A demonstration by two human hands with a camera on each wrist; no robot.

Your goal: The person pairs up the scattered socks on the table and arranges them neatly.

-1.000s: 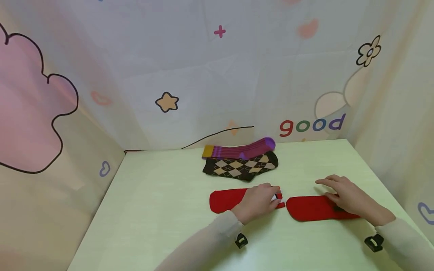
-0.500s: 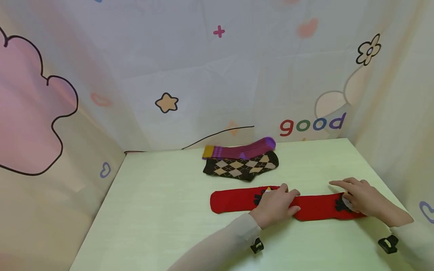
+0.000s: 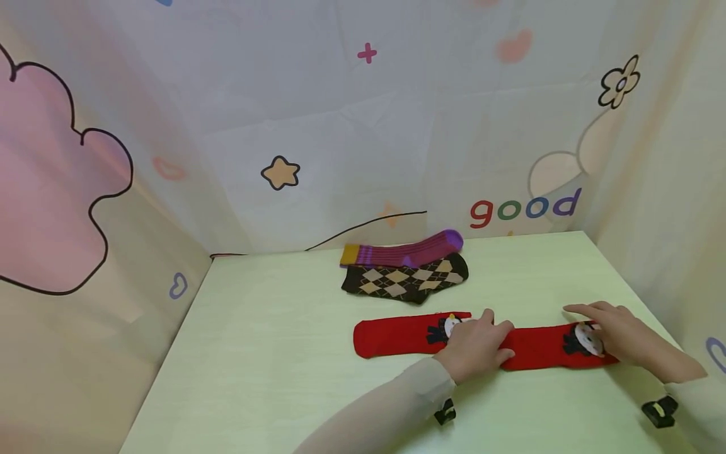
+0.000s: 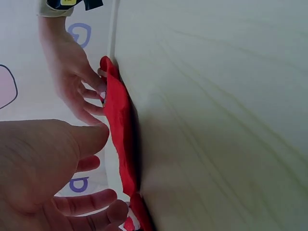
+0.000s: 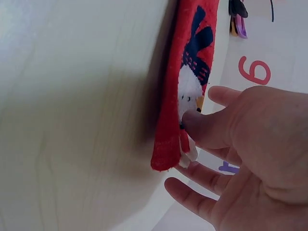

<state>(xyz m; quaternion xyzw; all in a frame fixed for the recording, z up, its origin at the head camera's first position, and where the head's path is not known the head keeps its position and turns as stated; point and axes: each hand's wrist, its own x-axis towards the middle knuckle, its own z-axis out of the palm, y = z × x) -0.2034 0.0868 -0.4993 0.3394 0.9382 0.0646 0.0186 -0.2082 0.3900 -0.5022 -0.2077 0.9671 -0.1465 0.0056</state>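
Two red socks with a dark-and-white character near the cuff lie flat, end to end. My left hand [image 3: 472, 345] is over the join, its fingers relaxed at the toe of the right red sock [image 3: 535, 348] and its back hiding the cuff of the left red sock [image 3: 388, 337]. At the right sock's cuff, the right hand [image 3: 622, 335] has its index finger extended. In the right wrist view its thumb [image 5: 199, 126] touches the character's white face, while the other fingers spread loosely past the sock's edge.
Behind the red socks, a purple sock with a mustard cuff [image 3: 391, 255] lies against a black-and-beige argyle sock [image 3: 397, 282]. A printed curtain [image 3: 317, 113] borders the pale green table [image 3: 255, 353] at the back and both sides.
Both hands have slid to the right. The left moved from the left red sock's cuff to the right sock's toe. The right sock has shifted slightly rightward, and both printed characters now show.
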